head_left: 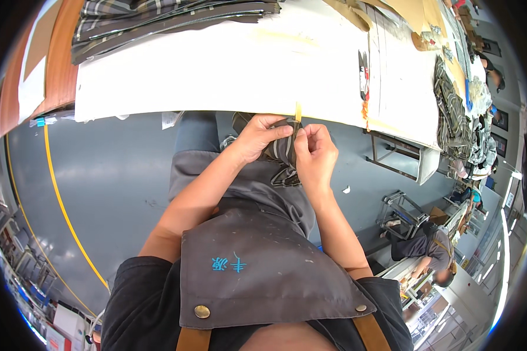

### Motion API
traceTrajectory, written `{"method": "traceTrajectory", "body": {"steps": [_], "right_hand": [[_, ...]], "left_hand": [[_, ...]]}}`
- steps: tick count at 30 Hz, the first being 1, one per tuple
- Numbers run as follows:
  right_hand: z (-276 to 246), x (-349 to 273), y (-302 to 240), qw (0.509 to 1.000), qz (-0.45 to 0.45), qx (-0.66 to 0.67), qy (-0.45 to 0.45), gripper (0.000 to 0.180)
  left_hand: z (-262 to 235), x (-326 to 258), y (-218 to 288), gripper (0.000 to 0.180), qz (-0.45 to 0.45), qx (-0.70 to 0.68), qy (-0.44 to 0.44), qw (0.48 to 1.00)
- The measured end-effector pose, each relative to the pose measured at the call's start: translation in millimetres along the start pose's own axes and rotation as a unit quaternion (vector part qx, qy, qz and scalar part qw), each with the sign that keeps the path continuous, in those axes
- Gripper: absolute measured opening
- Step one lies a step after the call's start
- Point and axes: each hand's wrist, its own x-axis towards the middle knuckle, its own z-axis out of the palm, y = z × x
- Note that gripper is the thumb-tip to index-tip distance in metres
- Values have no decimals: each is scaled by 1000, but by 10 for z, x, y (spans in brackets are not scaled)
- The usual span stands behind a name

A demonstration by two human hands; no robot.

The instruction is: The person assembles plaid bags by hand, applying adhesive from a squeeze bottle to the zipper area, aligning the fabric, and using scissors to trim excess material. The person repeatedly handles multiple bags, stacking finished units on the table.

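Note:
At the near edge of the white-topped table (216,88), a dark striped cloth piece (282,149) hangs bunched between my two hands. My left hand (257,138) is closed on the cloth from the left, thumb lying on top of it. My right hand (317,153) pinches its right side, with thumb and forefinger together. A yellow strip (298,110) sticks up at the table edge just above my fingertips. Part of the cloth drops below the table edge over my lap, and its lower folds are partly hidden by my hands.
Folded plaid cloth pieces with zippers (175,26) lie at the table's far left. Toward the right are small thread snips (363,76) and brown paper (407,14). More plaid cloth (451,111) hangs at the right end. Beyond a metal-framed stool (401,213), a person (436,248) works.

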Motion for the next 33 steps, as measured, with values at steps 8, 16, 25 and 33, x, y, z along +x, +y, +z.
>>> {"method": "traceTrajectory", "body": {"steps": [8, 16, 25, 33], "right_hand": [[45, 18, 77, 999, 3, 50, 9, 17], [-6, 12, 89, 995, 47, 80, -46, 17], [55, 121, 87, 992, 67, 104, -26, 21], [-143, 70, 128, 911, 177, 334, -167, 7]], "left_hand": [[7, -19, 4, 27, -10, -19, 4, 1000], [-24, -12, -43, 26, -6, -8, 8, 1000], [54, -42, 0, 29, 15, -1, 23, 1000], [36, -45, -8, 24, 15, -6, 35, 999]]}}
